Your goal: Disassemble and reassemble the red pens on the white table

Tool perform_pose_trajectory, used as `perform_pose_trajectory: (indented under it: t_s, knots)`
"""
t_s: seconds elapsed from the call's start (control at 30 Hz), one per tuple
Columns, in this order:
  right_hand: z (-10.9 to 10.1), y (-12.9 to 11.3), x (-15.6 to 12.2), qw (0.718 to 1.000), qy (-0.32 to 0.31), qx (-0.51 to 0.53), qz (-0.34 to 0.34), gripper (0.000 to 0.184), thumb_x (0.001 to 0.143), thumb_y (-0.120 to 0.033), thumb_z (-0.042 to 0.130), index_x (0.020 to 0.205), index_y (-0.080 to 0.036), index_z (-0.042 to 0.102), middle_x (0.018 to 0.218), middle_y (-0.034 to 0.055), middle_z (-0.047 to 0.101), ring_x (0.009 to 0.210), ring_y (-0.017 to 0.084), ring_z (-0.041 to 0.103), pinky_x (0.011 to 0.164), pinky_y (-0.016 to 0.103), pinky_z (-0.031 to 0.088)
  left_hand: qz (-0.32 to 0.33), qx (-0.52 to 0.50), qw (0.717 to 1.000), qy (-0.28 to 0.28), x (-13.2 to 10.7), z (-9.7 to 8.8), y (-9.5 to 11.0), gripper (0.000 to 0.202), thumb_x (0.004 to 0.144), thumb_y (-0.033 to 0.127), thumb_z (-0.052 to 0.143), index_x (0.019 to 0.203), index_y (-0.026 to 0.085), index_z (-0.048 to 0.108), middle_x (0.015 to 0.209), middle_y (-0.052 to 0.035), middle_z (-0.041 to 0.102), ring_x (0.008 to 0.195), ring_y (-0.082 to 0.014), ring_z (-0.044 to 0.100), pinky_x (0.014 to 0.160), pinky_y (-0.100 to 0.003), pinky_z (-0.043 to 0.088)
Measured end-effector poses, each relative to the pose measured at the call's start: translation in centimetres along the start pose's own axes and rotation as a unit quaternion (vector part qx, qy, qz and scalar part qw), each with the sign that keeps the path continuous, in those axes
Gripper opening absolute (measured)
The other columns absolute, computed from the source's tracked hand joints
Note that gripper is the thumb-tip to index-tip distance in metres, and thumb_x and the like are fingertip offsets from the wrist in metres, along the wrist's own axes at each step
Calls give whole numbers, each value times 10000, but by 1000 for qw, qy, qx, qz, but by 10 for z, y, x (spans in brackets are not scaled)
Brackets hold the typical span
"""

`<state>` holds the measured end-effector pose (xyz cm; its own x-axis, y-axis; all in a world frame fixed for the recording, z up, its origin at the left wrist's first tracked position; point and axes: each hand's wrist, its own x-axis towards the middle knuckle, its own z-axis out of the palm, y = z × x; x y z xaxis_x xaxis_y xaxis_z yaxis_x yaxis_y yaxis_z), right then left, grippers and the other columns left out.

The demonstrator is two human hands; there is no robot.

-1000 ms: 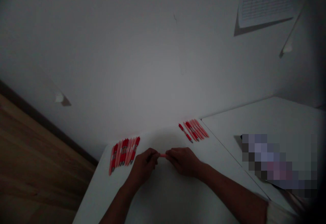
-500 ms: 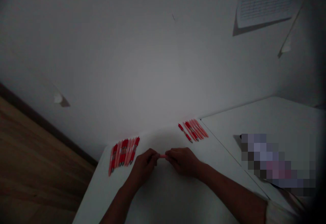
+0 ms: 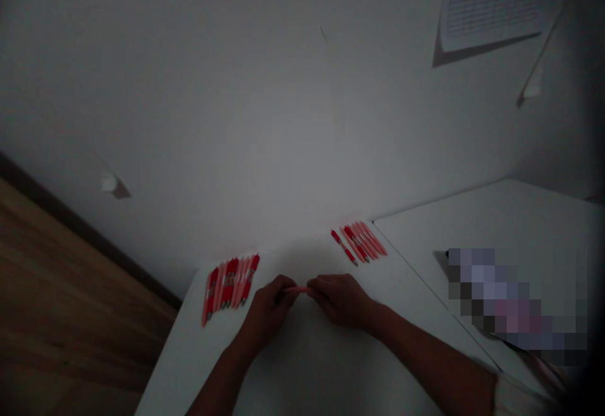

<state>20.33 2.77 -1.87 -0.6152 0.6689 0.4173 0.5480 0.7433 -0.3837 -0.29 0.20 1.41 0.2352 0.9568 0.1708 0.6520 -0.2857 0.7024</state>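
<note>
Between my two hands a pink pen (image 3: 299, 290) lies level above the white table, mostly covered by fingers. My left hand (image 3: 273, 302) is closed around its left end, thumb along the top. Pinched on the pen's other end is my right hand (image 3: 338, 299). A row of pink and red pens (image 3: 230, 285) rests on the table to the left of my left hand. Beyond my right hand, near the wall, lies a second group of pink and red pens (image 3: 363, 241), with one red pen (image 3: 344, 247) slightly apart on its left.
The white table (image 3: 293, 372) meets a pale wall (image 3: 283, 120) at the back. A seam separates it from another white tabletop (image 3: 425, 227), where a blurred-out object (image 3: 505, 302) lies. Brown wood (image 3: 70, 302) stands at left. A written sheet (image 3: 491, 6) hangs on the wall.
My left fingers have shifted slightly on the pen, and more of its pink body shows between the hands. My right hand and the pens on the table look the same.
</note>
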Motion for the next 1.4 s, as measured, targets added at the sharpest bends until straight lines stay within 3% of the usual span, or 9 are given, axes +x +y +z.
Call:
perform_pose_trajectory:
  t_s: [0.2,0.37,0.6,0.73,0.9,1.07,1.4]
  knots:
    - [2,0,0,1000,2,-3,2,243,973,-311,374,1010,-199,586,834,34,659,731,144,597,614,247,322,-27,14,1000,1,0,1,-1,316,884,436,448,744,190,586,593,15,564,566,-131,525,541,-235,395]
    - [3,1,0,1000,1,-4,-1,252,980,-312,361,998,-197,585,829,32,656,724,141,591,617,248,323,-6,-34,999,-2,-1,1,0,279,849,401,520,1043,210,580,798,-22,652,691,-151,600,627,-253,459]
    - [2,0,0,1000,-2,-3,2,244,975,-309,369,977,-199,586,827,31,654,730,143,589,618,249,327,-26,14,999,13,0,2,-3,324,884,445,442,748,198,603,588,20,586,562,-137,547,545,-236,401]
    - [1,0,0,1000,-3,-3,3,253,978,-309,358,954,-195,583,815,31,644,732,141,584,631,247,332,-29,36,999,26,1,3,-5,360,877,463,456,681,197,598,523,42,564,504,-121,517,527,-233,377]
    - [2,1,0,1000,1,-2,1,241,973,-302,364,982,-195,580,833,32,653,735,143,593,632,247,338,-38,25,998,36,1,3,-5,357,879,462,460,692,193,600,538,37,568,502,-120,528,510,-231,383]
    - [3,1,0,1000,7,1,7,236,958,-293,390,1067,-204,580,882,42,675,765,153,615,647,250,359,-55,-57,995,55,2,2,-5,263,865,441,499,860,198,599,655,11,624,547,-131,578,537,-243,448]
    - [5,1,2,999,36,-1,28,204,922,-262,416,975,-195,602,794,25,665,712,136,599,634,243,361,-55,-109,991,48,3,4,-8,221,846,398,537,886,190,599,682,-5,628,579,-133,576,551,-248,458]
